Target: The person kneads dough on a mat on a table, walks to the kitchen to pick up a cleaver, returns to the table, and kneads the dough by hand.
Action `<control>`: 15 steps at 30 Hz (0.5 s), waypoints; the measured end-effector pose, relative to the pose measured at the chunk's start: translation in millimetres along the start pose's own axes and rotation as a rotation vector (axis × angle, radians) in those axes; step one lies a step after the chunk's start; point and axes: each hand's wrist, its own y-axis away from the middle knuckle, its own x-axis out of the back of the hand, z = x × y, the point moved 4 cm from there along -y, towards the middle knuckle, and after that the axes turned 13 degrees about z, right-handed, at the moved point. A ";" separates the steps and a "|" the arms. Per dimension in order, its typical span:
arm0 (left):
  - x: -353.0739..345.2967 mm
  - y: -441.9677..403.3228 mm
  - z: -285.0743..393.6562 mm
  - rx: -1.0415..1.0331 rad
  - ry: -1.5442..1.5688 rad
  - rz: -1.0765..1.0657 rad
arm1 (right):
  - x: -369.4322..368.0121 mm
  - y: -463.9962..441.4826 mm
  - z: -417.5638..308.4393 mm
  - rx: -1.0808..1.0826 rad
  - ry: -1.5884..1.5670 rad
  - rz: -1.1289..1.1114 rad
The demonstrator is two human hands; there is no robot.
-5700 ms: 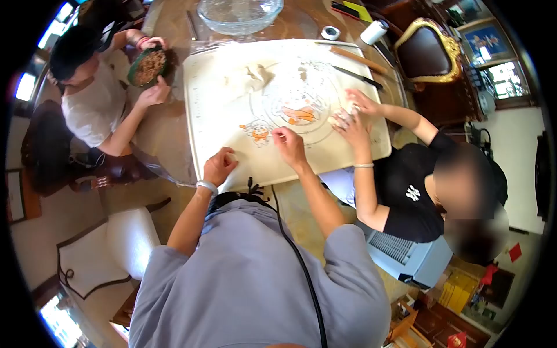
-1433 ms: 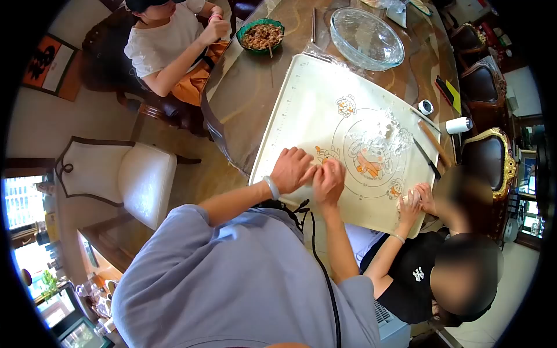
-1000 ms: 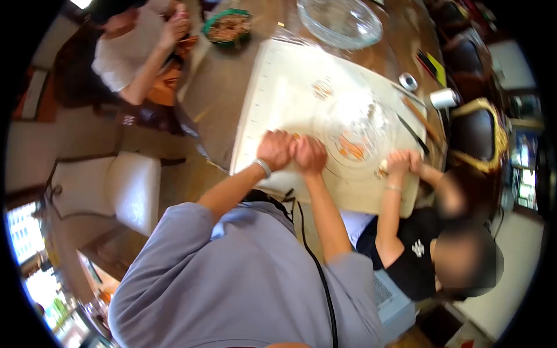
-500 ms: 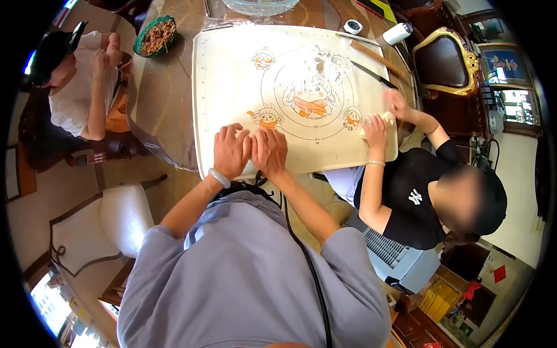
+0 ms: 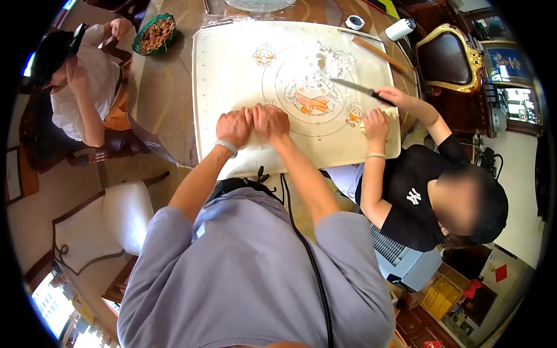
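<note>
My left hand (image 5: 234, 128) and my right hand (image 5: 271, 121) press side by side at the near edge of the cream mat (image 5: 226, 75). The fingers of both are curled and closed, and whatever lies under them is hidden. A bracelet circles my left wrist. White flour (image 5: 328, 62) is scattered on the mat's printed circles. On the right, a person in black holds a knife (image 5: 355, 86) in one hand, its blade over the mat. That person's other hand (image 5: 376, 124) rests on pale dough (image 5: 392, 113) at the mat's right edge.
A green bowl of filling (image 5: 155, 35) stands at the left of the table (image 5: 168, 87). Another person (image 5: 87, 87) sits beyond it. A wooden rolling pin (image 5: 380, 54), a white roll (image 5: 400, 29) and a glass bowl (image 5: 261, 4) are at the far side.
My hands have moved slightly forward on the mat and their fingers have curled in. The person on the right has picked up the knife. The seated person on the left has raised a hand.
</note>
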 end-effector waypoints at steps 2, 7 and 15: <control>-5.9 -2.4 -4.0 0.059 0.002 -0.036 | -2.9 -3.0 1.4 -0.133 0.012 -0.106; 16.2 14.8 3.9 0.035 0.096 -0.047 | 10.1 13.4 -9.3 -0.051 -0.025 0.008; 35.2 53.7 17.8 -0.230 0.141 0.183 | 36.2 39.5 -21.8 0.143 -0.119 0.228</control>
